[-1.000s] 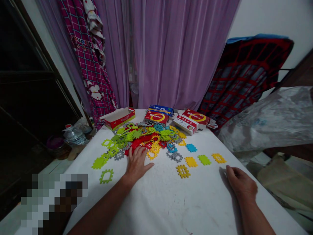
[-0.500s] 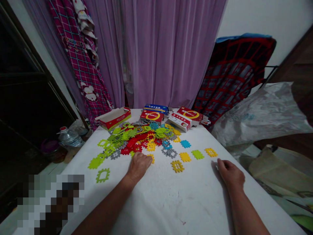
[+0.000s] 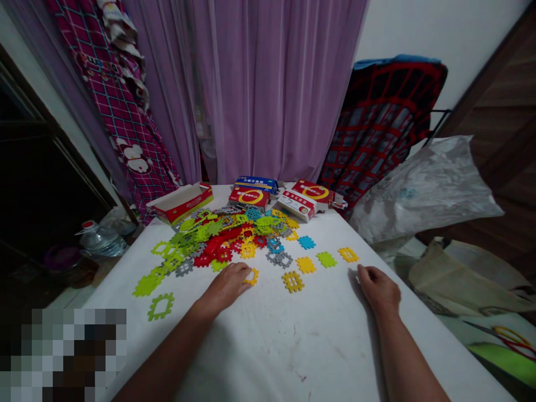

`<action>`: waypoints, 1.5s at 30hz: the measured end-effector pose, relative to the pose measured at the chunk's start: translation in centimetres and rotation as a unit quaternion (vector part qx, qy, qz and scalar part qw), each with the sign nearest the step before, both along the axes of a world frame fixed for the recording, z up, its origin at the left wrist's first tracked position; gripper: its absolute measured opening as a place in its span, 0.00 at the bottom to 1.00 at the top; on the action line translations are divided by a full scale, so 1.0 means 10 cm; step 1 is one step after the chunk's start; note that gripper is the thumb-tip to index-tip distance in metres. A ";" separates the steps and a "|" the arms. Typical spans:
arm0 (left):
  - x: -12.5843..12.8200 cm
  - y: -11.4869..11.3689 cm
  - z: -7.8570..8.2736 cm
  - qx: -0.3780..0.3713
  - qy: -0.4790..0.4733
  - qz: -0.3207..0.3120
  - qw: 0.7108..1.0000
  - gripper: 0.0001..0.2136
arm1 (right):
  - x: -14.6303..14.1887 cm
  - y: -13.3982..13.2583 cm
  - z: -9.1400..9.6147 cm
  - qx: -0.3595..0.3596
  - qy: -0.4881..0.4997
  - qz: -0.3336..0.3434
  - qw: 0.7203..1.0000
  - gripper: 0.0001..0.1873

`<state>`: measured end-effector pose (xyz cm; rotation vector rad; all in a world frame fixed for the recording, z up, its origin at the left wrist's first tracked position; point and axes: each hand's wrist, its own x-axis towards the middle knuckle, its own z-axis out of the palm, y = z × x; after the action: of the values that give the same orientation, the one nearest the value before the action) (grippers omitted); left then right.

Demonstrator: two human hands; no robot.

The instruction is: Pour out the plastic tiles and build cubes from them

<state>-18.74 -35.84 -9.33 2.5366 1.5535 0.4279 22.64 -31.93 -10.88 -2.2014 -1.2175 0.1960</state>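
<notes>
My left hand (image 3: 229, 285) pinches a yellow square building piece (image 3: 253, 277) with notched edges and an open middle, just in front of the pile of building pieces (image 3: 213, 229). My right hand (image 3: 380, 289) rests near the table's right side, fingers curled in, with nothing visible in them. Beyond it lies a yellow piece with slots (image 3: 348, 254). To that piece's left are a green piece (image 3: 326, 259), a solid yellow piece (image 3: 306, 264) and a darker yellow lattice piece (image 3: 292, 281). A blue piece (image 3: 307, 242) sits farther back.
Red, blue and white cartons (image 3: 250, 196) stand along the table's back, with an open red box (image 3: 184, 204) at left. A green frame piece (image 3: 161, 306) lies at the front left. Purple curtains (image 3: 268, 89) hang behind the white table (image 3: 276, 346). A plastic bag (image 3: 422, 195) is at right.
My left hand has drawn back slightly from the pile, and the yellow open piece now shows in its fingers. The right hand stays curled on the table. The view has shifted a little right.
</notes>
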 end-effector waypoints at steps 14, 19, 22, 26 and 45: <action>0.62 0.22 -0.09 0.003 -0.114 0.102 0.988 0.14 | -0.01 -0.01 0.02 0.009 0.025 0.006 1.000 0.21; 0.58 0.02 -0.18 0.015 -0.047 0.144 0.988 0.23 | 0.01 0.00 -0.01 0.021 0.026 0.000 0.999 0.20; 0.60 -0.02 -0.21 0.013 -0.043 0.161 0.986 0.22 | 0.01 0.00 -0.02 0.025 0.030 0.001 0.999 0.21; 0.63 0.01 -0.22 0.008 -0.055 0.182 0.982 0.18 | -0.01 -0.01 0.01 0.016 0.038 0.006 0.999 0.21; 0.78 -0.01 -0.18 0.024 -0.063 0.176 0.982 0.21 | -0.69 -0.24 0.10 0.078 0.013 0.215 0.973 0.19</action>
<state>-10.91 -35.92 -11.16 2.2155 1.9651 0.6579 15.78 -34.32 -9.93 -1.7744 -1.6269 0.2910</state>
